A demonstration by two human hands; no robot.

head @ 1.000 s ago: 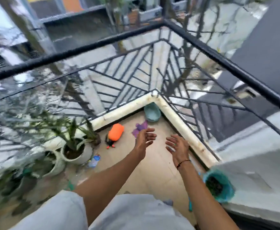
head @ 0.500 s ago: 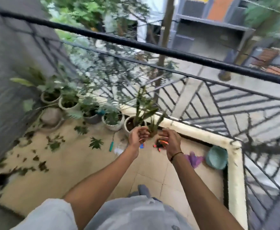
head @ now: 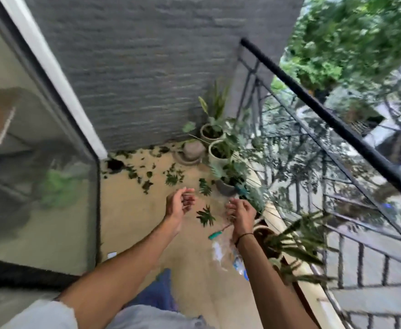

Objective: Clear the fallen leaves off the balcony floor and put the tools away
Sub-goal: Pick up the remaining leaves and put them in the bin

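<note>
My left hand (head: 179, 205) and right hand (head: 241, 213) hover empty, fingers loosely curled, above fallen leaves (head: 173, 178) scattered over the balcony floor (head: 133, 224), probably light, limp, best pinched by stems

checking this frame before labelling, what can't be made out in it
Head view only:
- Green-handled tool: working end hidden behind the right hand.
- Clear plastic item on the floor: blurred, partly behind the right forearm.
- Room behind the glass door: blurred by reflections.
- Left hand: curled, contents unclear.
</note>
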